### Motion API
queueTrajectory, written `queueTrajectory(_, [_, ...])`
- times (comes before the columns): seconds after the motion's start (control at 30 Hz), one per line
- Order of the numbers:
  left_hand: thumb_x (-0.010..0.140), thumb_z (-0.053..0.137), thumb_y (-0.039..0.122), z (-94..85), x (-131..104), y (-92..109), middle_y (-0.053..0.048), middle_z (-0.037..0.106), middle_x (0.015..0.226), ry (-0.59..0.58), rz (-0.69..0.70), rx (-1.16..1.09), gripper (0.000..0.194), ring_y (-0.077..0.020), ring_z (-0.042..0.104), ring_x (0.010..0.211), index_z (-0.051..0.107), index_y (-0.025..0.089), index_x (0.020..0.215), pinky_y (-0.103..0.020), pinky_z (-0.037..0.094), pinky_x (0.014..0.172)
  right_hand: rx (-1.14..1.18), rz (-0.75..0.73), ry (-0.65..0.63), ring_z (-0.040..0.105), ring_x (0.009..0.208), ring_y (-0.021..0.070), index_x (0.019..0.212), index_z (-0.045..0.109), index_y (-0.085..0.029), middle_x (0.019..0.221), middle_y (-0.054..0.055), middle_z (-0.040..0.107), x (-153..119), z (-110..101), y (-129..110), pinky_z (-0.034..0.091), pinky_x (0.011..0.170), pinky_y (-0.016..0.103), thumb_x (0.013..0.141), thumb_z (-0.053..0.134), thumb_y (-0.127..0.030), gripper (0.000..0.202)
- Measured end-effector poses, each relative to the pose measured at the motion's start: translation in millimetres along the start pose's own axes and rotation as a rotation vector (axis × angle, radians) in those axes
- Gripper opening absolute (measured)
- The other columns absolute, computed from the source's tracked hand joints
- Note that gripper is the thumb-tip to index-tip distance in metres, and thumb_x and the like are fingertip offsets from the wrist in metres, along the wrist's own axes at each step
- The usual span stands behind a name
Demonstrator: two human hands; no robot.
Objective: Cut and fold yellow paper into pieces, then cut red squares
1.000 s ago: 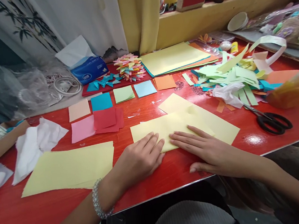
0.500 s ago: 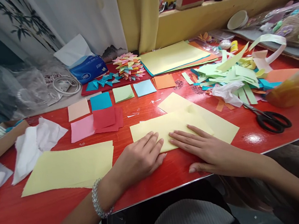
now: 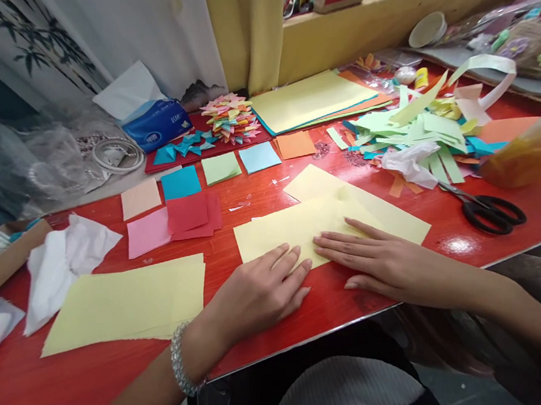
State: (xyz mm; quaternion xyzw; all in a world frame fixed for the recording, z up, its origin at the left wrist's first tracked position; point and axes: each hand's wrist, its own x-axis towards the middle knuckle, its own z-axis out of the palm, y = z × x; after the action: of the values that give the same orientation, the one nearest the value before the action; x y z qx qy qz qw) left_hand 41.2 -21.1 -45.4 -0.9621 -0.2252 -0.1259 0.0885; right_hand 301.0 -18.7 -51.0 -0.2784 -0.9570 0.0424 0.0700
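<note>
A folded sheet of pale yellow paper (image 3: 283, 227) lies in front of me, partly over another yellow sheet (image 3: 403, 219) that points out to the right. My left hand (image 3: 271, 284) rests on its near edge, fingers stretched out and lying flat. Beside it, my right hand (image 3: 370, 256) presses flat on the same paper with fingers extended. Neither hand grips anything. A stack of yellow paper (image 3: 125, 302) lies left of my left hand. Black-handled scissors (image 3: 491, 211) lie to the right of my right hand.
Small coloured paper squares (image 3: 187, 211) sit in rows beyond my hands. Paper scraps (image 3: 419, 128) are heaped at the right. A tissue pack (image 3: 155, 124), a cluster of folded paper pieces (image 3: 230, 118) and large coloured sheets (image 3: 307, 101) stand along the back. Crumpled tissue (image 3: 63, 261) lies left.
Both hands have slid slightly to the right along the paper's near edge, still flat on it. The view has shifted a little; the papers otherwise look the same.
</note>
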Motion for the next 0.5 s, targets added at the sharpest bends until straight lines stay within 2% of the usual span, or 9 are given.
queueTrajectory(0.13, [0.093,0.041,0.037,-3.0,5.9,7.0,-0.016,0.064,0.115,-0.01,-0.022,0.052,0.04,-0.0268,0.06,0.11,0.057,0.01,0.118,-0.036,0.055,0.084,-0.077,0.032,0.034,0.03,0.136,0.0185,0.141,0.032,-0.009,0.145,0.009,0.037,-7.8,2.1,-8.7,0.016,0.115,0.044,0.096,0.037,-0.038,0.054])
queueTrajectory(0.27, [0.093,0.036,0.044,-5.0,13.9,16.7,-0.019,0.065,0.111,-0.034,-0.044,0.137,0.048,-0.0305,0.063,0.104,0.056,0.011,0.122,-0.036,0.057,0.07,-0.12,0.077,0.085,0.03,0.136,0.0199,0.139,0.037,-0.008,0.144,0.009,0.037,-7.4,8.2,-21.1,0.011,0.116,0.044,0.095,0.036,-0.043,0.056])
queueTrajectory(0.37, [0.093,0.036,0.046,-8.0,15.9,20.0,-0.02,0.066,0.111,-0.034,-0.069,0.125,0.05,-0.0303,0.063,0.104,0.06,0.01,0.117,-0.036,0.057,0.07,-0.116,0.091,0.113,0.033,0.134,0.0173,0.139,0.036,-0.012,0.143,0.006,0.04,-9.7,7.6,-19.3,0.005,0.116,0.042,0.096,0.034,-0.042,0.054])
queueTrajectory(0.5, [0.093,0.038,0.043,-13.7,8.6,18.4,-0.019,0.064,0.116,-0.049,-0.076,0.105,0.046,-0.0286,0.061,0.108,0.063,0.008,0.11,-0.035,0.056,0.076,-0.111,0.097,0.101,0.037,0.132,0.0148,0.139,0.037,-0.019,0.141,0.0,0.044,-23.0,0.9,-2.6,-0.002,0.116,0.041,0.097,0.034,-0.037,0.046])
